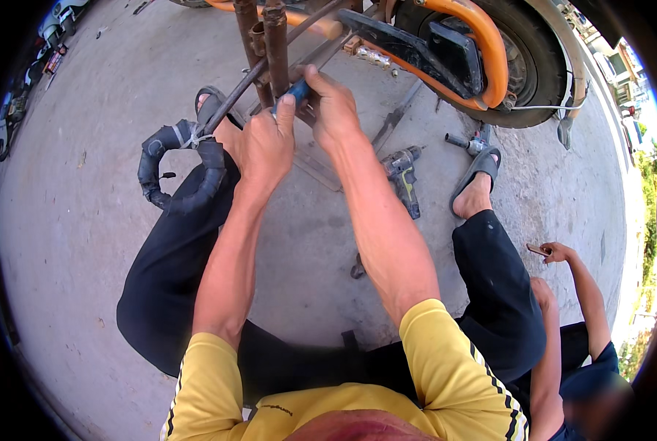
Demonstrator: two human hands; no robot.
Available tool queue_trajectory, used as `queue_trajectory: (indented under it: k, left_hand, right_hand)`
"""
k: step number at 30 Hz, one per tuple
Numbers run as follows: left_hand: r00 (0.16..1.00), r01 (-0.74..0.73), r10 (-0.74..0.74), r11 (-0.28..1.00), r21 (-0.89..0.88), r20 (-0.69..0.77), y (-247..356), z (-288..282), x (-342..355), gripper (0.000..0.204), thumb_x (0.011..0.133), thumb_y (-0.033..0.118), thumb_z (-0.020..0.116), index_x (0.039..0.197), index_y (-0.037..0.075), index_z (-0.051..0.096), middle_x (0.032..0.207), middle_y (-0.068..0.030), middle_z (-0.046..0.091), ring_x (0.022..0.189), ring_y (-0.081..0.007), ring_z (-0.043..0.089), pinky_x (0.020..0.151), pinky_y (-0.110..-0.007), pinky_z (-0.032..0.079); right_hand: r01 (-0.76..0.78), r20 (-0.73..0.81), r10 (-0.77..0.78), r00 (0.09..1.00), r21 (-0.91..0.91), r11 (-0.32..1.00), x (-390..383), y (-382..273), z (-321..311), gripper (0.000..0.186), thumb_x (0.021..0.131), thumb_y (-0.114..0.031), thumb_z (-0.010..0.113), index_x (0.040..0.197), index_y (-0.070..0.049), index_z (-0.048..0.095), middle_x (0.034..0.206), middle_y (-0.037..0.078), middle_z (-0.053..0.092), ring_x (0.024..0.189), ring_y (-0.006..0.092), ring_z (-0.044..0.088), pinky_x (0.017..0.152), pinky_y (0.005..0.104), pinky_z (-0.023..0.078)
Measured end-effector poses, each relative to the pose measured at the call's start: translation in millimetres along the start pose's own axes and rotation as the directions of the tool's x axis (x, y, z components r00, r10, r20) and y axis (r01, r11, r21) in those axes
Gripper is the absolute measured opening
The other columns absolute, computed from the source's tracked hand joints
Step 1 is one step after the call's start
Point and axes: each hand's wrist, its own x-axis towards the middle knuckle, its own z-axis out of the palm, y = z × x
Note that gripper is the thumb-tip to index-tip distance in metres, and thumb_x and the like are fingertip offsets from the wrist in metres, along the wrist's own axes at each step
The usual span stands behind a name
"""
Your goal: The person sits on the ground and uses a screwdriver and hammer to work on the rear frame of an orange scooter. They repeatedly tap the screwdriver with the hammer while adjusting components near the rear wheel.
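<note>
**Slipping handle could be scraping knuckles**

A blue handle (pixel 297 91) is sitting between both hands, beside rusty posts (pixel 275 51). The left hand (pixel 267 143) is gripping its near end, fingers folded, thumb on top; the right hand (pixel 333 110) is curling closed around its far end. A weak grip could be sending knuckles into the posts. Left of the hands, a jolt could be swinging a black padded ring (pixel 149 165) against the leg; below the right hand, a drill (pixel 404 176) is lying where a foot could be catching it.

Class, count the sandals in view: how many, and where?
2: the left sandal, left of the rusty tubes; the right sandal, right of the drill. Others may be hidden.
</note>
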Motion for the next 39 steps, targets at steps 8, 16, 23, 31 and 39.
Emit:
queue_trajectory:
  k: [8,16,23,31,39]
  left_hand:
    - [0.998,0.068,-0.068,0.998,0.017,0.002,19.0,-6.7,-6.7,0.061,0.11,0.051,0.047,0.097,-0.005,0.068,0.082,-0.0263,0.071,0.074,-0.0408,0.069,0.069,-0.049,0.051]
    - [1.0,-0.006,0.0,0.962,0.274,0.022,14.5,-3.3,-2.9,0.061,0.111,0.05,0.045,0.095,-0.005,0.066,0.076,-0.0292,0.07,0.077,-0.0438,0.069,0.072,-0.053,0.051]
    - [0.945,0.316,-0.286,0.923,-0.218,0.162,9.8,-2.5,14.6,0.067,0.11,0.052,0.042,0.097,-0.008,0.068,0.083,-0.0298,0.071,0.084,-0.0464,0.071,0.077,-0.054,0.051]
    - [0.974,-0.151,0.205,0.902,0.405,-0.094,20.2,-2.7,-11.8,0.048,0.105,0.042,0.059,0.095,-0.005,0.063,0.08,-0.0294,0.071,0.088,-0.0493,0.07,0.092,-0.056,0.049]
    - [0.964,0.257,-0.23,0.934,-0.248,0.131,1.6,1.0,13.7,0.067,0.11,0.051,0.045,0.074,-0.002,0.063,0.064,-0.0219,0.064,0.061,-0.0328,0.065,0.064,-0.05,0.05]
  right_hand:
    - [0.031,-0.011,-0.03,0.999,0.023,0.999,10.1,0.6,-3.4,0.023,0.102,-0.019,0.066,0.099,0.002,0.075,0.091,0.009,0.072,0.076,0.0177,0.063,0.069,0.0327,0.048]
    - [0.06,-0.098,-0.058,0.993,0.016,0.998,-0.6,-0.4,3.7,0.021,0.101,-0.016,0.068,0.102,0.005,0.074,0.091,0.01,0.071,0.077,0.0186,0.062,0.07,0.0345,0.05]
    - [-0.001,0.03,0.0,1.0,0.051,0.999,2.3,-4.1,-1.3,0.027,0.103,-0.022,0.066,0.1,0.004,0.074,0.092,0.009,0.071,0.084,0.0185,0.064,0.075,0.0331,0.049]
    - [-0.025,-0.12,0.033,0.992,0.068,0.997,9.9,-0.2,1.1,0.017,0.094,-0.011,0.077,0.097,0.005,0.073,0.091,0.011,0.071,0.078,0.0202,0.064,0.069,0.0343,0.051]
    - [-0.028,0.074,0.017,0.997,0.144,0.989,-0.7,-2.7,-2.8,0.022,0.098,-0.018,0.074,0.1,0.004,0.074,0.099,0.013,0.074,0.093,0.0202,0.065,0.082,0.0353,0.05]
